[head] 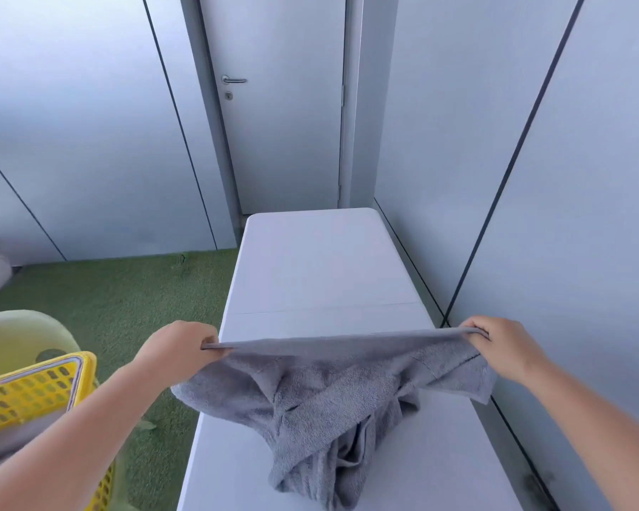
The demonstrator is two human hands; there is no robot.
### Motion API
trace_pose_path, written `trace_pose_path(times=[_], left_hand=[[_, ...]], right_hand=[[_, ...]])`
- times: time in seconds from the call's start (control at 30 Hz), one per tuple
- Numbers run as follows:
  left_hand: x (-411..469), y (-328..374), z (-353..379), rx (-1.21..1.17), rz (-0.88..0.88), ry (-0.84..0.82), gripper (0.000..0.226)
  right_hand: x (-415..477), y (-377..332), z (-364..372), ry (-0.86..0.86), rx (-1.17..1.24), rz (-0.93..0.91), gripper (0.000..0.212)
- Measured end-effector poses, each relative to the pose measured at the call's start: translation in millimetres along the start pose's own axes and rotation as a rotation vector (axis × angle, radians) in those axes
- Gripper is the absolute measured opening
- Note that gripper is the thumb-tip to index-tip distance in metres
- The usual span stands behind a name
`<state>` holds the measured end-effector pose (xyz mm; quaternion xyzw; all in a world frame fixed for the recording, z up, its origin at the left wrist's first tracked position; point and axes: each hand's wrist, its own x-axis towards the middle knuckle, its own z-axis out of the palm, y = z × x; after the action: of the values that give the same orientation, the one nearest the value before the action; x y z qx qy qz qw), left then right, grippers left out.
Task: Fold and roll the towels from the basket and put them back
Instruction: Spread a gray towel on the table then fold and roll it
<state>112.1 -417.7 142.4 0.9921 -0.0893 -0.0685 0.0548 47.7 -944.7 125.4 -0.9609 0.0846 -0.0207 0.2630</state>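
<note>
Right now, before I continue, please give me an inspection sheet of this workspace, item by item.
Surface: white table, with a seam across the middle.
Job's things: grey towel, top edge stretched in the air, the rest crumpled on the table; yellow basket to the left of the table.
Clutter: nothing seen.
Hands: left hand and right hand each pinch one end of the towel's top edge.
Cables: nothing seen.
Surroundings: closed door beyond the table; green floor.

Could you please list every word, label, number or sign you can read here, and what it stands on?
None: no readable word, label, brand, number or sign. The grey terry towel, yellow perforated plastic basket, white folding table and pale grey door show plain surfaces.
</note>
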Motion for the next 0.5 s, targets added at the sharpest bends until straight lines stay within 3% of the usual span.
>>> trace_pose_path(times=[0.1,0.2,0.3,0.4,0.5], left_hand=[[-5,3,27,-0.057,-0.148,-0.069,0.034],[-10,21,73,-0.238,-0.242,-0.230,0.031],[-22,51,121,-0.526,-0.304,-0.374,0.021],[-34,89,155,-0.854,-0.324,-0.409,0.027],[-33,126,154,-1.110,-0.235,-0.509,0.024]], right_hand=[[10,5,15,-0.046,0.043,-0.021,0.016],[16,8,50,-0.201,0.086,-0.043,0.015],[6,3,100,-0.473,0.145,0.000,0.025],[-6,-10,156,-0.641,0.293,0.045,0.061],[-23,-42,182,-0.728,0.507,0.094,0.052]])
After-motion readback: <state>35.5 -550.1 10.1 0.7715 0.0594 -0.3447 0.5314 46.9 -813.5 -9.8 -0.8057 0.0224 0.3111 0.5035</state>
